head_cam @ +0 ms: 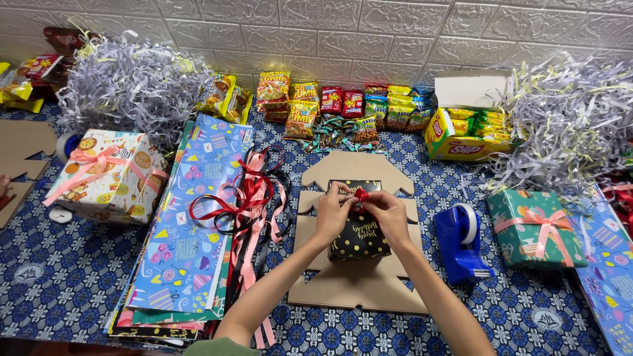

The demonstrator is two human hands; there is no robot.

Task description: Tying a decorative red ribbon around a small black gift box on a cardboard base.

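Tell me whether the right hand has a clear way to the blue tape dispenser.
Probably yes. The right hand is on the black gift box, and the tape dispenser stands just to its right on the table with nothing between them.

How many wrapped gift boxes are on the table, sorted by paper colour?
Black with gold dots, under both hands: 1
Green, pink ribbon: 1
White with animal print, pink ribbon: 1
Total: 3
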